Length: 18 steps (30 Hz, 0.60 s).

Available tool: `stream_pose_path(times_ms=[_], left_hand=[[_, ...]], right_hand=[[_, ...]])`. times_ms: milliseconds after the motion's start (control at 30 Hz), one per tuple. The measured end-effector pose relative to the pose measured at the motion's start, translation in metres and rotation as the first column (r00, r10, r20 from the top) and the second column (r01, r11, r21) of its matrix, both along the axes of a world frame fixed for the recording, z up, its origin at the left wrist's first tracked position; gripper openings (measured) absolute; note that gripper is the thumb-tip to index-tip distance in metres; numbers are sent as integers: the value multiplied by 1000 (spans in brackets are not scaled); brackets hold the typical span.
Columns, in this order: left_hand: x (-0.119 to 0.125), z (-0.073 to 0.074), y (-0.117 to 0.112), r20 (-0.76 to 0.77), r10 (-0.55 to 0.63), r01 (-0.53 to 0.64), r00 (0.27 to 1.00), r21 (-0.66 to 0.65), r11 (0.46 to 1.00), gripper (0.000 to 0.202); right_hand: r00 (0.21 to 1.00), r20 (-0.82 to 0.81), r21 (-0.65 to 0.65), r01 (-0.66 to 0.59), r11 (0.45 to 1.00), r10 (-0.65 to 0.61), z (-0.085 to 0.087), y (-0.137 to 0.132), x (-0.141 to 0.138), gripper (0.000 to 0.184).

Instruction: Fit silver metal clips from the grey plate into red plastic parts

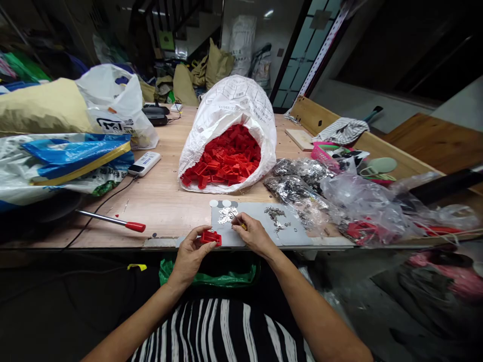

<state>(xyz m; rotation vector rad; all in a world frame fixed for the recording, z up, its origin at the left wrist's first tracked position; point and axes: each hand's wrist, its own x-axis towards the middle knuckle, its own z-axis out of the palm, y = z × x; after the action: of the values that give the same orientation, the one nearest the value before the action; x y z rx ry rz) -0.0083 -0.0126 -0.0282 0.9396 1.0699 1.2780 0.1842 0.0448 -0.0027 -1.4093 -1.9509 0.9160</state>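
My left hand [191,251] grips a small red plastic part [210,237] at the near table edge. Just right of it, my right hand [252,232] is pinched, fingertips down by a little pile of small silver metal pieces [228,214] on a grey sheet [294,229]; what it pinches is too small to name. A second scatter of metal pieces [277,215] lies further right on the sheet. Behind the sheet, a white sack [234,108] lies open toward me, full of red plastic parts [226,158].
A red-handled tool [113,220] lies left of my hands. Clear bags of metal parts [302,186] crowd the right. Further left are a white remote-like device [145,163], blue and white bags [71,156] and a yellow sack [41,105]. A green bag [211,276] hangs below the table edge.
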Motion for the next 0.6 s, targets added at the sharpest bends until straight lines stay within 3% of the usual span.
stream_pose_path(times_ms=[167, 400, 600], left_hand=[[4, 2, -1, 83, -26, 27, 996, -10, 1000, 50], [6, 10, -2, 215, -86, 98, 973, -43, 994, 48], [5, 15, -3, 289, -108, 135, 951, -75, 988, 45]], right_hand=[[980, -181, -19, -89, 996, 85, 12, -19, -7, 10], [980, -139, 61, -134, 989, 142, 12, -34, -15, 5], [950, -71, 147, -290, 946, 303, 14, -39, -9, 14]])
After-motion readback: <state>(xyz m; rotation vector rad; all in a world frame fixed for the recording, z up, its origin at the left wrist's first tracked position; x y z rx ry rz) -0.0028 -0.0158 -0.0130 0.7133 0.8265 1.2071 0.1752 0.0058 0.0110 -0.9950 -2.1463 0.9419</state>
